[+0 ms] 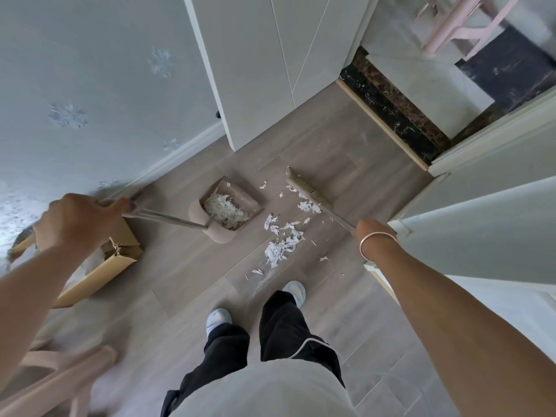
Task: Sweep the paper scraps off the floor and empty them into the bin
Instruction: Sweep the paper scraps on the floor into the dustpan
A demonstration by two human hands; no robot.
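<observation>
My left hand (pixel 76 222) grips the top of the long metal handle of a beige dustpan (pixel 230 206) that stands on the wood floor with a heap of white paper scraps inside. My right hand (pixel 373 234), with a bangle on the wrist, grips the handle of a broom (pixel 307 191) whose bristle head touches the floor to the right of the pan. Loose paper scraps (pixel 281 245) lie scattered between the broom head and my feet. A cardboard box (pixel 115 260) that serves as a bin sits on the floor under my left hand, partly hidden by my arm.
A white cabinet (pixel 258 70) stands straight ahead, and a grey wall (pixel 90 85) runs along the left. A dark marble threshold (pixel 391 115) leads to another room at the upper right. White doors (pixel 481 206) stand to the right. A pink chair (pixel 60 377) is at the lower left.
</observation>
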